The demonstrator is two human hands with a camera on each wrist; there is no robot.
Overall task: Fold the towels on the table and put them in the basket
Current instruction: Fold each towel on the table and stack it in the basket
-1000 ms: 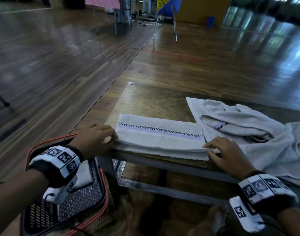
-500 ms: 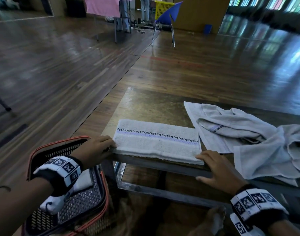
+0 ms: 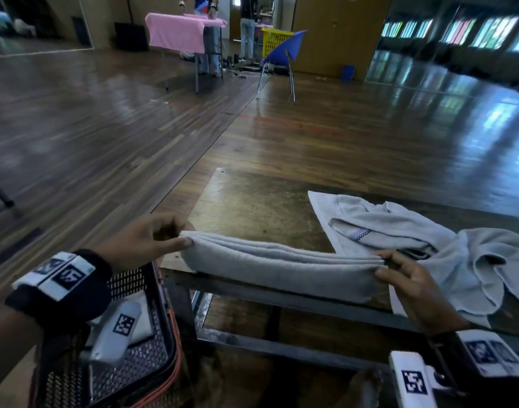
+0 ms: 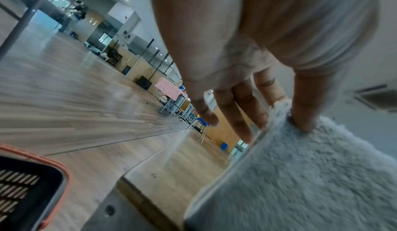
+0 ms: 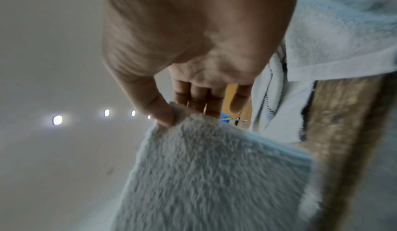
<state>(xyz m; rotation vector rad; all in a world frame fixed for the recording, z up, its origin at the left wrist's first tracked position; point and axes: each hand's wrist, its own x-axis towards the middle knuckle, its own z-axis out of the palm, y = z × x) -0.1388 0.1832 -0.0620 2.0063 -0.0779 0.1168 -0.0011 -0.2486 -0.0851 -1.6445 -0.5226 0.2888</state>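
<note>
A grey folded towel (image 3: 278, 269) hangs lengthwise over the near edge of the wooden table (image 3: 252, 201), its layered top edge raised. My left hand (image 3: 152, 242) pinches its left end between thumb and fingers, as the left wrist view shows on the folded towel (image 4: 300, 175). My right hand (image 3: 411, 287) pinches the right end; in the right wrist view the thumb presses the folded towel (image 5: 214, 166). A black basket with an orange rim (image 3: 164, 334) stands below my left wrist, with a folded white towel (image 3: 140, 313) inside, partly hidden by the wrist camera.
A crumpled pile of grey towels (image 3: 429, 240) lies on the right of the table. The table's metal frame (image 3: 281, 301) runs under the held towel. Across the wooden floor stand a blue chair (image 3: 281, 54), a pink-covered table (image 3: 178, 33) and people.
The folded towel lay flat on the table with both hands at its ends; now both hands pinch the ends and have raised it on edge at the table's near side.
</note>
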